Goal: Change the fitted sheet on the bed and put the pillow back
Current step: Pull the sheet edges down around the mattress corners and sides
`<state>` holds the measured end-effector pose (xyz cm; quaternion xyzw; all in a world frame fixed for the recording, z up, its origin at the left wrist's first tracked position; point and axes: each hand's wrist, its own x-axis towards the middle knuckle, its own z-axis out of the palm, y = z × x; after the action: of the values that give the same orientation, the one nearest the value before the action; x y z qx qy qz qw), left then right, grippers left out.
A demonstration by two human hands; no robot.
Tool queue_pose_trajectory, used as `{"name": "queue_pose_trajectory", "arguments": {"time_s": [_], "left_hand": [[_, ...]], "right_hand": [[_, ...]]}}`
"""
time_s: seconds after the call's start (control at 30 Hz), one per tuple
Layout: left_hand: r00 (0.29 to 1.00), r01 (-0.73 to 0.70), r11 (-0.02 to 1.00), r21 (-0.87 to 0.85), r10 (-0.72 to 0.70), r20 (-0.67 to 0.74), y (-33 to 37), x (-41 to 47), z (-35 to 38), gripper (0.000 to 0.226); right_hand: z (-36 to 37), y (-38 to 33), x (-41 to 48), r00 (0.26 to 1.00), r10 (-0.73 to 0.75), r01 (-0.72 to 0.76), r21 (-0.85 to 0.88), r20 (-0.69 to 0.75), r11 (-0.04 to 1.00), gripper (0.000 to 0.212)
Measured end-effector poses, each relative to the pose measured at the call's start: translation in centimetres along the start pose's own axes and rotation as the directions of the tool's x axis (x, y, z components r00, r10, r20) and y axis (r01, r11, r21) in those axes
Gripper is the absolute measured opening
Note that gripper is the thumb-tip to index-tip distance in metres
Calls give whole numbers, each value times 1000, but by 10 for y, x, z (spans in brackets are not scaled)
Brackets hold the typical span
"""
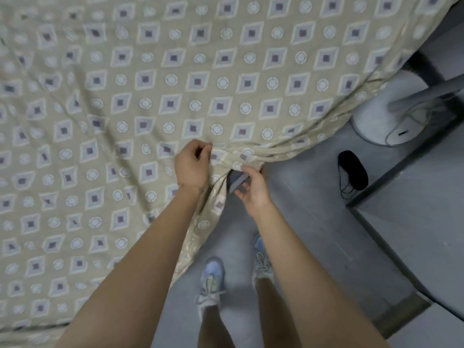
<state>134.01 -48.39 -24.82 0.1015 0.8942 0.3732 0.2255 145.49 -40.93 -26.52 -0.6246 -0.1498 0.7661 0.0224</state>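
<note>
I see a beige, diamond-patterned fitted sheet (175,84) spread over the bed, filling most of the view. Grey floor (313,209) lies to the right. At the near corner, my left hand (192,164) pinches the bunched sheet. Just beside it, my right hand (253,187) touches the sheet's edge by the exposed dark mattress corner (237,182); I cannot tell whether it grips.

Bed corner (237,183) mostly hidden under draped sheet (150,104).
</note>
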Motion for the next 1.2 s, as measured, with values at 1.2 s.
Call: {"name": "queue_pose_trajectory", "arguments": {"time_s": [1.2], "left_hand": [[849,-527,760,379,450,277,-40,-70,2,31]], "right_hand": [[-91,52,-9,863,-242,299,63,-443,952,30]]}}
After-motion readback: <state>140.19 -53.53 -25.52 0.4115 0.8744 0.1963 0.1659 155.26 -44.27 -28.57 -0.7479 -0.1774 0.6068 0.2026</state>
